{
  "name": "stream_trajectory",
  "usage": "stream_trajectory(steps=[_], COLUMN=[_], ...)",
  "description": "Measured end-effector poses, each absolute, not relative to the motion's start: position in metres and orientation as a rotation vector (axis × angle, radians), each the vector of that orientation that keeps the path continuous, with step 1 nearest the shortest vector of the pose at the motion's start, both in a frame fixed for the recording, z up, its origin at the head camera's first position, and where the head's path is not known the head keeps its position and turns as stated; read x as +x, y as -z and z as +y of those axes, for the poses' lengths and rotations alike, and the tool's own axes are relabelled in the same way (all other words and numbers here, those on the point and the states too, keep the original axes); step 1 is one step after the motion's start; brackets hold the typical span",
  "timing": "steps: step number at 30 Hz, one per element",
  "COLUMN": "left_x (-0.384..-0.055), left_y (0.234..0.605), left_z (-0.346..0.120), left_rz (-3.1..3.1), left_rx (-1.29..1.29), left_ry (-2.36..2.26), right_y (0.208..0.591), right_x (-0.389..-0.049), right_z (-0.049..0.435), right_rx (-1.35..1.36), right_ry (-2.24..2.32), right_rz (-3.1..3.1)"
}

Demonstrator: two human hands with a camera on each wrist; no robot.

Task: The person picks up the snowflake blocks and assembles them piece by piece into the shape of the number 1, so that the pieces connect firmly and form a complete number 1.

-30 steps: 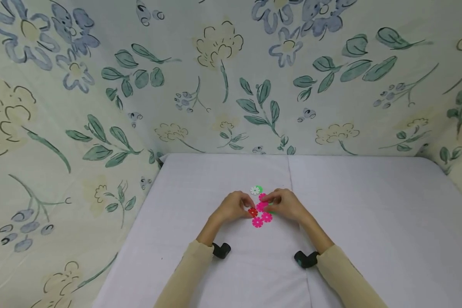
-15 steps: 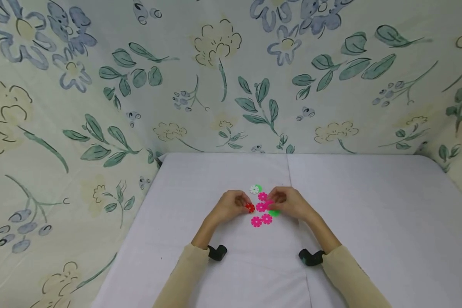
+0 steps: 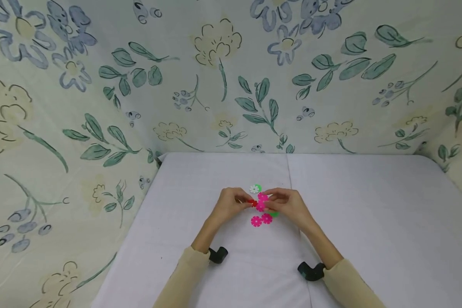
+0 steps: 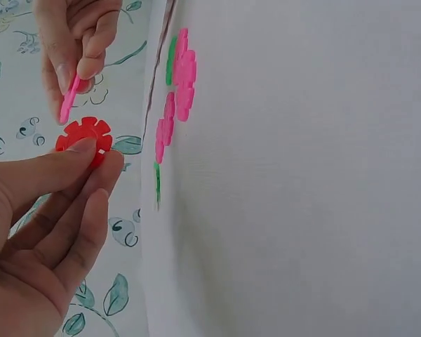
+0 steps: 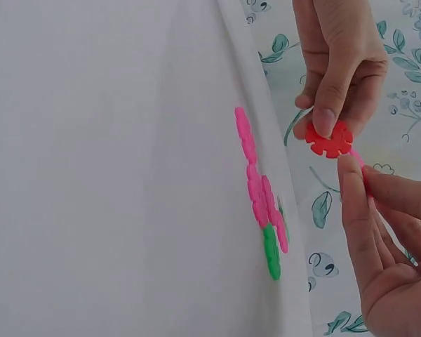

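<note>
My left hand (image 3: 231,202) pinches a red notched plastic snowflake disc (image 4: 85,130) between thumb and fingers, its flat face showing in the left wrist view. Opposite it, my right hand (image 3: 289,205) pinches a pink notched disc (image 4: 71,100), which appears edge-on there. The two discs are held up above the table, close together, with the red disc's rim right by the pink one in the right wrist view. Several pink discs (image 3: 256,221) lie just beneath the hands. A green disc (image 3: 274,214) is partly hidden below the right hand.
Beyond the hands, a white disc (image 3: 254,189) overlaps a green one on the white-clothed table (image 3: 369,222). A fold line runs through the cloth. Floral fabric (image 3: 223,85) hangs behind and at the sides. Black wrist-worn devices (image 3: 311,271) sit by both sleeves.
My right hand has lifted a pink disc from the group and turned it edge-on. My left hand has raised the red disc and moved it back toward the pink one.
</note>
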State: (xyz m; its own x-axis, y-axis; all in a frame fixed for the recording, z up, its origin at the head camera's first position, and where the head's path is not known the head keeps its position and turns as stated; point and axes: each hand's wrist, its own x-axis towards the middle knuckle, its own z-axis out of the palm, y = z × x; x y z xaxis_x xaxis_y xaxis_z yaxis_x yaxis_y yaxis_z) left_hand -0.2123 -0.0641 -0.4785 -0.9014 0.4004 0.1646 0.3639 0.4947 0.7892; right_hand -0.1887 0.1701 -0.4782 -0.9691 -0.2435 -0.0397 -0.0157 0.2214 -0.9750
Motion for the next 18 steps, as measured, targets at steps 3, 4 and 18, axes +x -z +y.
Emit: stream_trajectory(steps=[3, 4, 18], left_x=[-0.21, -0.209, -0.203], left_y=[0.476, 0.475, 0.467], left_z=[-0.062, -0.061, -0.056], left_rz=[2.734, 2.749, 2.843], left_rx=[0.727, 0.741, 0.928], left_ry=[-1.39, -1.39, -1.411], right_y=[0.477, 0.476, 0.48], right_x=[-0.186, -0.185, -0.18], right_z=[0.166, 0.165, 0.155], right_rx=[-0.222, -0.203, -0.176], right_ry=[1.879, 1.889, 2.007], right_rz=[2.301, 2.307, 2.331])
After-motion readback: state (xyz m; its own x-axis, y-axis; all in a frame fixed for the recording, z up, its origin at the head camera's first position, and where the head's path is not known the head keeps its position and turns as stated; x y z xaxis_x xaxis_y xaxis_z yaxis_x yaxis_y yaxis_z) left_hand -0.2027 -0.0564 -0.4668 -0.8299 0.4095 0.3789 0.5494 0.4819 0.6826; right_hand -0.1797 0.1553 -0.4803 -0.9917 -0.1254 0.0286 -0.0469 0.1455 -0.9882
